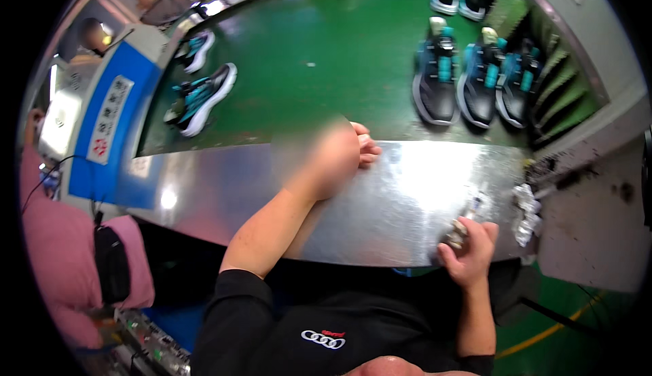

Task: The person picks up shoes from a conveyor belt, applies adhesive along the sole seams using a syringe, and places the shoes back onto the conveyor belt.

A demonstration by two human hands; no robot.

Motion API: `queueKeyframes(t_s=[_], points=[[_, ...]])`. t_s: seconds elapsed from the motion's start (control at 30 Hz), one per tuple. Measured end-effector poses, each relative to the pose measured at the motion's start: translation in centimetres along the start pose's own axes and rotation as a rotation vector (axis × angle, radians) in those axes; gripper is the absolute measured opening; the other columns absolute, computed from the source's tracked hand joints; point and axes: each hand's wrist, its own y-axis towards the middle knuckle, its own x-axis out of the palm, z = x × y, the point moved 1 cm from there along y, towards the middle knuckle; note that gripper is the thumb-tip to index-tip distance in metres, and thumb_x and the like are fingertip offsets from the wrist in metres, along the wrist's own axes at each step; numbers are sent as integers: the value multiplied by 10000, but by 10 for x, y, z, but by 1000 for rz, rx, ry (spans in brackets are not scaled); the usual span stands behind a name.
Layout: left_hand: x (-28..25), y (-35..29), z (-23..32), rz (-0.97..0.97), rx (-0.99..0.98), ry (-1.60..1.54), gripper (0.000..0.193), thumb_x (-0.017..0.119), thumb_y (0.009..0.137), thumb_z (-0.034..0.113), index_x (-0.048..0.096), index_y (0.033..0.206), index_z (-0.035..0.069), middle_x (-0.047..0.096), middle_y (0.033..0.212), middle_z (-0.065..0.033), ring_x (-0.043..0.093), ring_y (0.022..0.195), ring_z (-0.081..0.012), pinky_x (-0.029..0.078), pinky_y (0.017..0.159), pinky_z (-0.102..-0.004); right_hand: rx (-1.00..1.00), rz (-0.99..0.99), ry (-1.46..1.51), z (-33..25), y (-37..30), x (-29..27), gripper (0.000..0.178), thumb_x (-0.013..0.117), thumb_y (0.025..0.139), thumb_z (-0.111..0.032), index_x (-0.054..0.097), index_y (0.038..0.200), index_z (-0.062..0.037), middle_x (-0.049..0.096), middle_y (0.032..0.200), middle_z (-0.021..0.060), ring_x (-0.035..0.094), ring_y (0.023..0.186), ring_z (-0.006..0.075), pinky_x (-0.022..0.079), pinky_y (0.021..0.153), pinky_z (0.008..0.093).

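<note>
My left hand (343, 150) is over the metal ledge (380, 206), close to the near edge of the green belt. Its visible fingertips curl inward; a blur covers the rest, so anything inside the fingers is hidden. At the right end of the ledge, my right hand (473, 245) has its thumb and fingers closed around a small crumpled pale-brown wad (456, 234). Just beyond those fingers lies a small whitish, shiny piece (475, 203), too blurred to name. Further right sits crumpled silvery-white material (525, 214).
Several black-and-teal sneakers (436, 80) stand along the right of the green belt (305, 63). Two more, including a tilted sneaker (204, 101), lie at its left. A grey machine wall (591, 220) borders the right. A person in pink (64, 254) is at the left.
</note>
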Motion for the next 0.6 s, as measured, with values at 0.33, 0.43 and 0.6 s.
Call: queueKeyframes(t_s=[0.33, 0.43, 0.6], points=[[-329, -124, 79, 1087, 436, 291, 621, 696, 812, 109, 321, 1294, -6, 540, 1009, -65, 554, 871, -168, 463, 776, -278, -52, -157, 7, -19, 3, 14, 527, 776, 593, -241, 580, 1042, -46, 596, 910, 90, 463, 817, 282, 397, 736, 375], [-375, -116, 101, 1336, 399, 528, 785, 736, 779, 138, 239, 1371, -1, 484, 1246, -123, 509, 1100, -249, 406, 941, -351, -133, -208, -14, -37, 7, 28, 512, 767, 607, -260, 582, 1041, -61, 594, 902, 85, 466, 824, 282, 396, 739, 378], [-395, -75, 124, 1266, 390, 596, 889, 775, 736, 130, 188, 1395, 16, 393, 1361, -158, 433, 1211, -266, 342, 1012, -366, -92, -237, -49, -38, 9, 32, 480, 745, 633, -288, 591, 1027, -62, 587, 900, 88, 465, 816, 289, 391, 719, 370]])
